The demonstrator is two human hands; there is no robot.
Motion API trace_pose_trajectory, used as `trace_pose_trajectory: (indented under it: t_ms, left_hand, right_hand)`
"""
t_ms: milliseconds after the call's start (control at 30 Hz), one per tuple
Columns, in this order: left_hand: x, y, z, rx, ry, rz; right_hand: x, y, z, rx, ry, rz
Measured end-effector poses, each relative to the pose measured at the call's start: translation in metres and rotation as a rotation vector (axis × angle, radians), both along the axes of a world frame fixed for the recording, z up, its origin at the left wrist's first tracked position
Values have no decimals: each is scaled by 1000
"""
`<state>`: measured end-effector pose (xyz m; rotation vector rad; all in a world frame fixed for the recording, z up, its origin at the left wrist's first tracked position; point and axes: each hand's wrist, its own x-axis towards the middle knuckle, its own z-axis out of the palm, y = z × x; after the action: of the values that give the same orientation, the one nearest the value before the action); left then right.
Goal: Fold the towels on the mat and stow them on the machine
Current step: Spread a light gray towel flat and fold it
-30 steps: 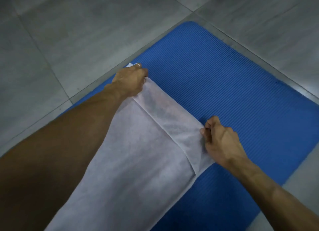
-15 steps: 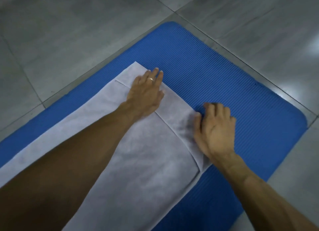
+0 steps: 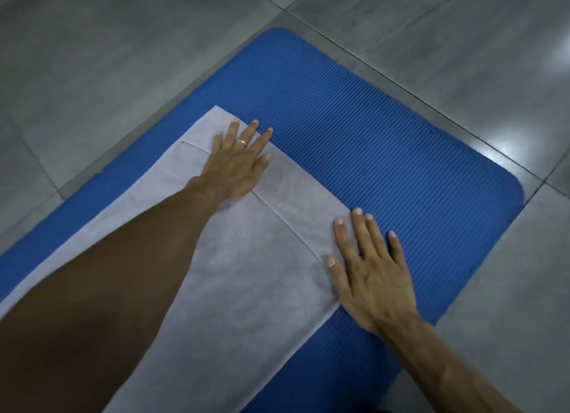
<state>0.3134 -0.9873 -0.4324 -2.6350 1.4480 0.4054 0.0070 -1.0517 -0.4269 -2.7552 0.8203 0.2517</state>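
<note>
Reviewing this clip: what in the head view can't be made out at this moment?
- Towel: near end cut off by the bottom edge; left forearm covers part of it.
- Mat: near end runs out of frame.
- Machine and any other towels: outside the view.
- Towel's near-right side: under the right hand.
- Flap edge under the left hand: covered.

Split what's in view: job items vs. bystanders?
Job: towel, flat on the mat; left hand flat on its folded end; right hand flat across its right edge.
Bystanders: floor tiles; ring on the left hand.
</note>
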Motion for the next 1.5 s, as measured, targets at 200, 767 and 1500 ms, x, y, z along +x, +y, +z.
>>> trace_pose_trajectory:
  t_ms: [200,767,1500]
  left_hand:
    - [12,-4,39,21,-195,-63]
    - [7,201,101,-169,-148,18]
    - [-46,706,100,-342,-120,488]
  right_hand:
    - [33,-22,23,62,-137,-239]
    - [63,89,139,255,4,63]
    - [67,605,140,388,-111,720]
